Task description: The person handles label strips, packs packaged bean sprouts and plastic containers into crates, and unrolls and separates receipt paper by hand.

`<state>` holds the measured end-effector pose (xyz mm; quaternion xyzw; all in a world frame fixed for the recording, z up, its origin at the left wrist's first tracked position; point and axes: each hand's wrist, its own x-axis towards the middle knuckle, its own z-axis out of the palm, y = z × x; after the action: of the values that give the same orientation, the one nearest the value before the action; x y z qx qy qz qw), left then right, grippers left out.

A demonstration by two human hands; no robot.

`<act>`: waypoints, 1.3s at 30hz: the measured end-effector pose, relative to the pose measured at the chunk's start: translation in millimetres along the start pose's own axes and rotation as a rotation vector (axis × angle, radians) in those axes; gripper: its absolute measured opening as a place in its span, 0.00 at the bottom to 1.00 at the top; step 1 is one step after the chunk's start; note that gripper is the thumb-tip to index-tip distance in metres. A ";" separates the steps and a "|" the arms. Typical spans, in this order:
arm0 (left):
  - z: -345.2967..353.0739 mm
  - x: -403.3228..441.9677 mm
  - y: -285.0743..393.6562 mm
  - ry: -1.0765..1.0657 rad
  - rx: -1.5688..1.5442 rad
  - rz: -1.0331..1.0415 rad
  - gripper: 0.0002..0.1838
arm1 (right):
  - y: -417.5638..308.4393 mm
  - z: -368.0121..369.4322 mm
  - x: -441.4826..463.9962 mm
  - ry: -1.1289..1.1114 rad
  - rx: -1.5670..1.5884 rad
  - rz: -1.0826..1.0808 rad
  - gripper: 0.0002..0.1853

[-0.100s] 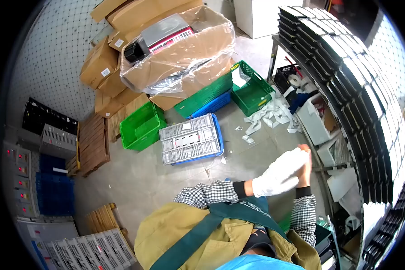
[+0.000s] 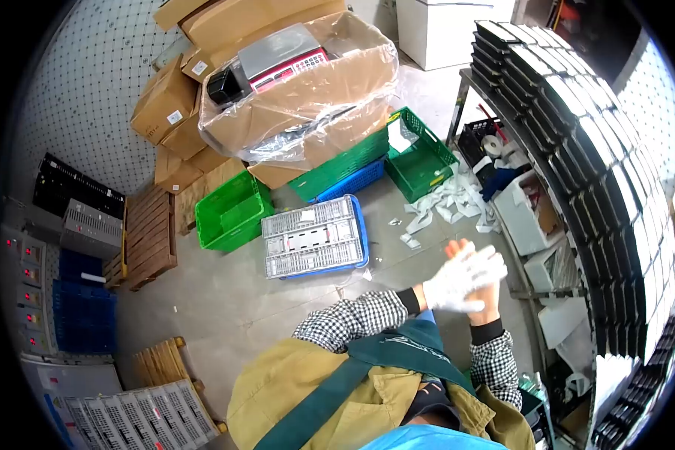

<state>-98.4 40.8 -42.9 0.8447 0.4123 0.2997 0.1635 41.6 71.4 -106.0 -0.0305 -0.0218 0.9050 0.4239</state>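
Observation:
My left hand (image 2: 463, 283) wears a white glove. Its fingers are spread, and it lies across my right hand, palm against palm or fingers, over the floor. My right hand (image 2: 487, 298) is bare and lies partly behind the glove; its reddish fingertips show above, slightly blurred. The rest of its fingers are hidden by the glove. No object shows between the hands. Nearest to them are white paper scraps (image 2: 457, 199) on the floor and a grey tray stack (image 2: 311, 238) on a blue crate (image 2: 364, 232).
Green crates (image 2: 234, 211) (image 2: 420, 161) stand beyond. A plastic-lined carton (image 2: 315, 97) holds a scale (image 2: 281, 60). Stacked black trays (image 2: 585, 165) rise on the right rack, above a white foam box (image 2: 529, 217). Wooden pallets (image 2: 151, 240) stand at left.
Both hands have moved slightly left. The gloved fingers have spread, and the right fingertips now show above them. The whole view has shifted slightly.

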 end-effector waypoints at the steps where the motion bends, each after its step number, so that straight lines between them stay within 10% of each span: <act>1: 0.3 12.7 -23.8 0.030 0.173 -0.128 0.35 | -15.8 21.7 13.8 0.105 -0.087 0.033 0.30; 2: 1.5 33.0 -49.2 0.071 0.338 -0.255 0.37 | -48.1 42.2 32.2 -0.193 -0.097 0.222 0.31; 6: -20.5 14.2 -186.6 0.068 0.411 -0.981 0.42 | -131.2 84.4 66.8 0.207 -0.985 -0.166 0.23; 12: -54.4 -74.7 -285.3 0.329 0.420 -1.151 0.43 | -230.1 40.0 174.7 0.459 -1.149 -0.078 0.10; 14: -70.7 -94.1 -277.5 0.522 0.004 -1.226 0.42 | -238.5 31.8 238.5 0.418 -1.260 0.016 0.12; 21: -115.0 -91.9 -266.0 0.824 0.020 -1.610 0.31 | -146.0 95.7 475.5 -0.096 -1.544 0.090 0.07; 32: -308.9 9.9 -409.1 1.449 -0.061 -0.942 0.20 | 30.2 95.8 846.7 -0.575 -2.338 -0.022 0.32; 39: -372.4 33.6 -478.6 1.388 -0.173 -0.775 0.18 | 91.2 20.1 916.3 -0.271 -2.746 0.575 0.59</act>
<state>-607.5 368.6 4.7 0.2463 0.6595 0.7097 0.0270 -615.1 716.9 -125.6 -0.3309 -0.9078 0.2126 -0.1455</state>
